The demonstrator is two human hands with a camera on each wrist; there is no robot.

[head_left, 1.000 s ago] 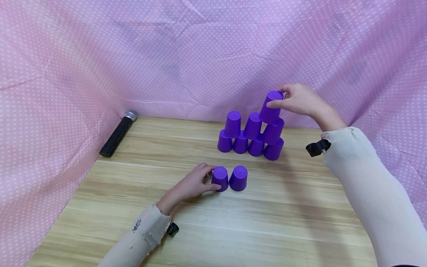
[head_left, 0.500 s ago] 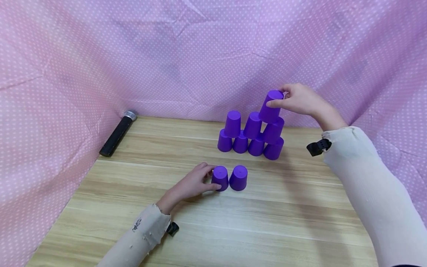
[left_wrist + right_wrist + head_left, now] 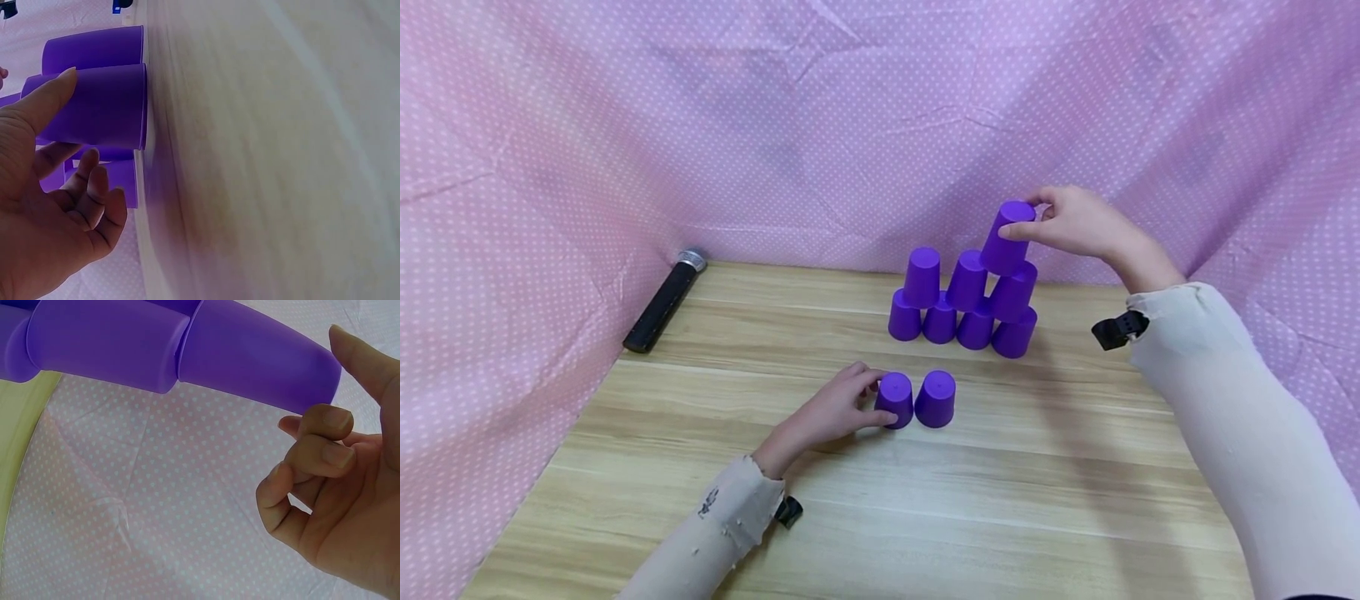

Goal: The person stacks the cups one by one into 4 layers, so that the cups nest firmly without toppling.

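Observation:
Upside-down purple cups form a stack at the back right of the table in the head view. My right hand (image 3: pixel 1078 221) pinches the topmost cup (image 3: pixel 1009 242) between thumb and fingers, and that cup rests over the right part of the middle row. In the right wrist view, the same top cup (image 3: pixel 256 356) leans against my fingers. Nearer the front, my left hand (image 3: pixel 835 408) holds an upside-down cup (image 3: pixel 895 398) on the table, thumb across its near side. Close beside it stands a second upside-down cup (image 3: pixel 936 400), seen in the left wrist view behind the held cup (image 3: pixel 103 103).
The stack's second row includes a left cup (image 3: pixel 922 277) and a right cup (image 3: pixel 1015 292), over a bottom row with an end cup (image 3: pixel 1015 333). A black microphone (image 3: pixel 662 304) lies at the far left of the wooden table (image 3: pixel 737 325). Pink dotted cloth (image 3: pixel 775 125) surrounds it.

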